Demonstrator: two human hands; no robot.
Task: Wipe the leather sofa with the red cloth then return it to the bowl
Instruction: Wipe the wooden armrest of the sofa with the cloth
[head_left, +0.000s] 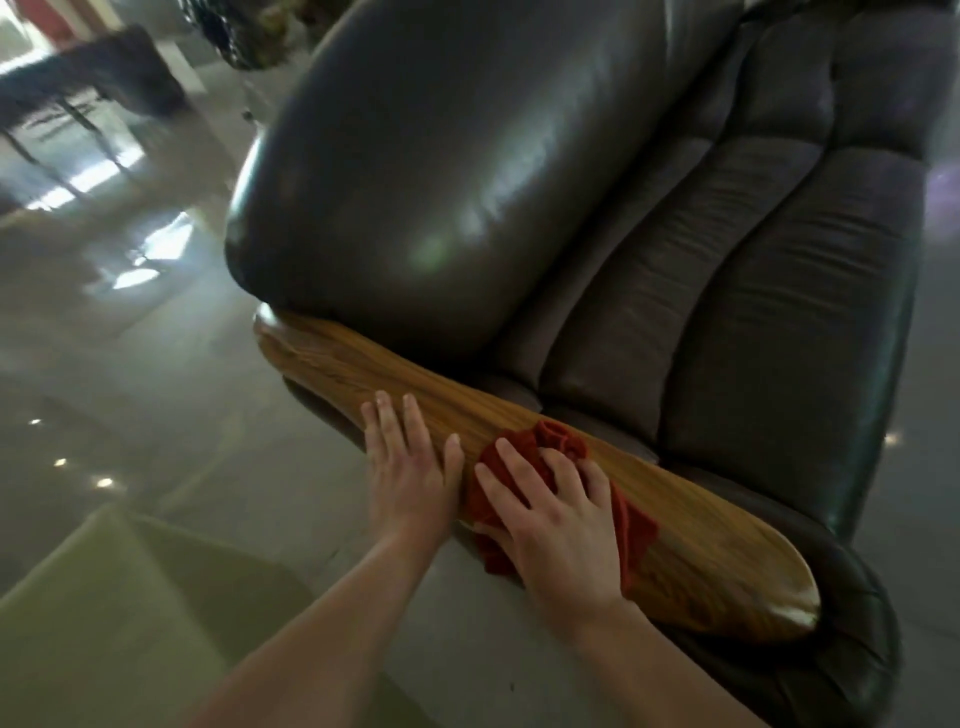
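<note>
A dark leather sofa (519, 182) fills the upper right, with a glossy backrest and creased seat cushions. A long wooden armrest (332, 358) runs diagonally along its near side. The red cloth (631, 525) lies bunched on that armrest. My right hand (556, 519) presses flat on the cloth with fingers spread over it. Just to its left, my left hand (408, 467) rests palm down on the bare wood, fingers apart, holding nothing. No bowl is in view.
Shiny pale floor tiles (130, 389) spread to the left of the sofa. A pale green surface (130, 623) sits at the lower left near my arms. A dark table with thin legs (93, 73) stands at the far upper left, blurred.
</note>
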